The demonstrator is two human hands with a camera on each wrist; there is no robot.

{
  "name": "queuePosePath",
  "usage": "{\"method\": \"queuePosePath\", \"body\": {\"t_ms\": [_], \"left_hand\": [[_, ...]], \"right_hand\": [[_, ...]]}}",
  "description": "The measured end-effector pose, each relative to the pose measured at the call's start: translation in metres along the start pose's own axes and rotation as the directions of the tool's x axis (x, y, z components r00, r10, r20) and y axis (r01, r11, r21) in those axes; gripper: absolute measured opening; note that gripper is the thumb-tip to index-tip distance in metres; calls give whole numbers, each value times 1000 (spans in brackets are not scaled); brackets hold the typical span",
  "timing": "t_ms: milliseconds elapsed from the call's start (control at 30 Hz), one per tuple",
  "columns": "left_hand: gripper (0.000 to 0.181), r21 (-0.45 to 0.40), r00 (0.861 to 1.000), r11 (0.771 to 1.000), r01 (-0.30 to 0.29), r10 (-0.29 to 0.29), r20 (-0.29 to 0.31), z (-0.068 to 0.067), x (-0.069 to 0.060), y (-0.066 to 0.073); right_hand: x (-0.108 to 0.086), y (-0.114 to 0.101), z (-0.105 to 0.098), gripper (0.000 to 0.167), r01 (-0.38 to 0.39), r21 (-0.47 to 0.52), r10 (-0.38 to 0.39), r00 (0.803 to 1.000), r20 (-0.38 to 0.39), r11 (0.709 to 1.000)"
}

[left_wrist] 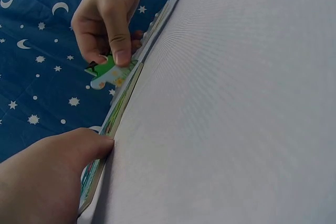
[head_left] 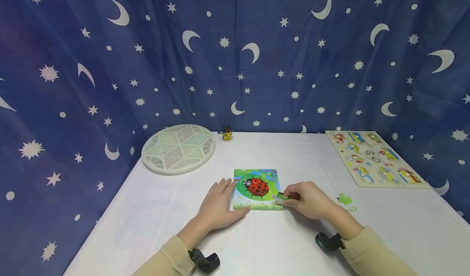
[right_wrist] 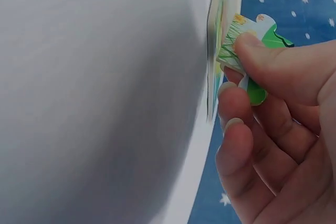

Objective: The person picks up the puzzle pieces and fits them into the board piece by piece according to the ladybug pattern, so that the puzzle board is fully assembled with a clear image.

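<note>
A square ladybug puzzle (head_left: 257,187) lies flat on the white table. The left hand (head_left: 220,206) rests at its left edge, fingers extended, thumb along the near left corner; in the left wrist view that thumb (left_wrist: 86,145) touches the puzzle's edge. Over the puzzle's lower right corner, the right hand (head_left: 308,200) pinches a green and pale puzzle piece (right_wrist: 231,51) between thumb and fingers. That piece (left_wrist: 107,74) is held tilted, close to the board's corner. Another green piece (head_left: 344,199) lies right of the right hand, partly overlapping or beside a paler bit.
A round pale patterned tray (head_left: 178,149) lies at the back left, with a small yellow figure (head_left: 227,134) to its right. At the back right is a wooden picture board (head_left: 378,159). A blue curtain with moons and stars (head_left: 235,55) hangs behind the table.
</note>
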State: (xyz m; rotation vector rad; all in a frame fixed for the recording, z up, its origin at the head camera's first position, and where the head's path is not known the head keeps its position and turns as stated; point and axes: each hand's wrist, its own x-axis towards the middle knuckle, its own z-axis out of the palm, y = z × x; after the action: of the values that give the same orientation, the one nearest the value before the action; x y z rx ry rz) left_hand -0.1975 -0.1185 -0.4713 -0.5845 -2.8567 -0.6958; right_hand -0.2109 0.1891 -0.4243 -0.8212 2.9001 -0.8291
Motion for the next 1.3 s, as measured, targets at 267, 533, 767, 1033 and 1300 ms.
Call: {"method": "queuePosePath", "body": {"t_ms": [267, 533, 767, 1033, 1300], "left_hand": [[92, -14, 1000, 1000, 8, -8, -1, 2, -1, 2], [92, -16, 1000, 1000, 7, -7, -7, 3, -2, 4], [92, -4, 1000, 1000, 5, -5, 6, 3, -1, 3], [93, 15, 1000, 1000, 4, -4, 14, -2, 1, 1], [93, 1, 1000, 1000, 16, -16, 24, -3, 0, 2]], "right_hand": [[17, -10, 4, 10, 69, -23, -67, 995, 70, 997], [26, -15, 5, 11, 85, -42, -78, 987, 144, 996], [29, -17, 6, 12, 29, -16, -26, 987, 157, 999], [34, -19, 9, 14, -8, 21, 5, 989, 149, 1000], [38, -28, 15, 14, -18, 24, 14, 990, 142, 1000]]}}
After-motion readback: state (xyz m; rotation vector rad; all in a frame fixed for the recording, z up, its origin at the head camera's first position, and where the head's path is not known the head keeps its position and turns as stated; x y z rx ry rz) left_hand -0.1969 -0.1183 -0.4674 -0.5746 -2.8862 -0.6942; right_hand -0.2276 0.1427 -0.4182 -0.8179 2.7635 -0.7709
